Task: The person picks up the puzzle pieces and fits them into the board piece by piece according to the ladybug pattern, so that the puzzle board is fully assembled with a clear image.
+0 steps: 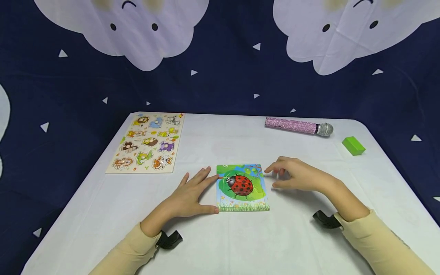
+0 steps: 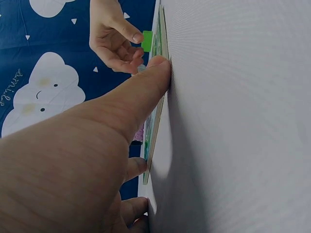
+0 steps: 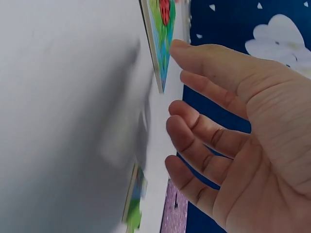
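Observation:
A square ladybug puzzle (image 1: 240, 187) lies flat on the white table, its picture a red spotted ladybug on green and blue. At its left side is my left hand (image 1: 187, 196), fingers spread, with the thumb tip and index fingertip touching the edge. From the left wrist view, the thumb (image 2: 141, 87) lies against the board's thin edge. My right hand (image 1: 295, 173) hovers just right of the board with loosely bent fingers and nothing between them. In the right wrist view, the fingers (image 3: 187, 133) appear apart from the board.
An animal puzzle board (image 1: 146, 143) with several colourful pieces lies at the back left. A pink glittery microphone (image 1: 292, 125) lies along the back edge, and a green block (image 1: 353, 146) sits at the right. A dark blue cloud-patterned cloth (image 1: 227, 84) hangs behind the table.

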Demonstrator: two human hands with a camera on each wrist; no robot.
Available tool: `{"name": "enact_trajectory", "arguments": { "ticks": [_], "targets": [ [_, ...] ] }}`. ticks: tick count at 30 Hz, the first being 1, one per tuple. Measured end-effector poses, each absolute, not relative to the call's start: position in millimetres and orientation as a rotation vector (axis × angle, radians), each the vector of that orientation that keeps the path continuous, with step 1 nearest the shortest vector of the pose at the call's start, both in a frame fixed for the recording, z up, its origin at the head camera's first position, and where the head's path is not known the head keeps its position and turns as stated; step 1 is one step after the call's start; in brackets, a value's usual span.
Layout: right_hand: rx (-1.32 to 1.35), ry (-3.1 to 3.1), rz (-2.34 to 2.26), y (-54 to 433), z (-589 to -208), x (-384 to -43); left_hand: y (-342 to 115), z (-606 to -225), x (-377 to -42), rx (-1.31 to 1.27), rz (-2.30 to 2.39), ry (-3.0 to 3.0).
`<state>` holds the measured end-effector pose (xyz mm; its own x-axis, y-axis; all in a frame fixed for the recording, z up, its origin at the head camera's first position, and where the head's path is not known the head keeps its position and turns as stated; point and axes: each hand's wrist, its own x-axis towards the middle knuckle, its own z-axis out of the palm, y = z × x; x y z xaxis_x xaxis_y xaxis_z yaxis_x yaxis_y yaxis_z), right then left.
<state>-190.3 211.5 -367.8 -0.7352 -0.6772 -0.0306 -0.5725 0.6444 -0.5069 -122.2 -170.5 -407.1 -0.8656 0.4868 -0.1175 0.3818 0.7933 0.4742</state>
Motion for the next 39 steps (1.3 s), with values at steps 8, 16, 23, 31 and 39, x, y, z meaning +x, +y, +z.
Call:
{"name": "enact_trajectory", "arguments": {
  "ticks": [8, 16, 23, 31, 39],
  "targets": [
    [-0.882, 2.697, -0.715, 235.8, -366.6, -189.6, -171.0, -407.6, -122.3, 0.676, 0.659, 2.75],
    [-0.817, 2.744, -0.664, 254.4, -368.9, -189.4, -171.0, -407.1, -122.0, 0.677, 0.664, 2.748],
    [-0.778, 2.764, -0.643, 262.0, -371.5, -189.4, -170.7, -406.8, -121.6, 0.68, 0.666, 2.75],
    [-0.743, 2.798, -0.621, 270.0, -376.0, -193.7, -171.3, -406.7, -121.6, 0.679, 0.672, 2.747],
    [-0.785, 2.822, -0.641, 274.6, -379.6, -198.3, -171.0, -406.9, -122.1, 0.676, 0.666, 2.748]
  ]
}}
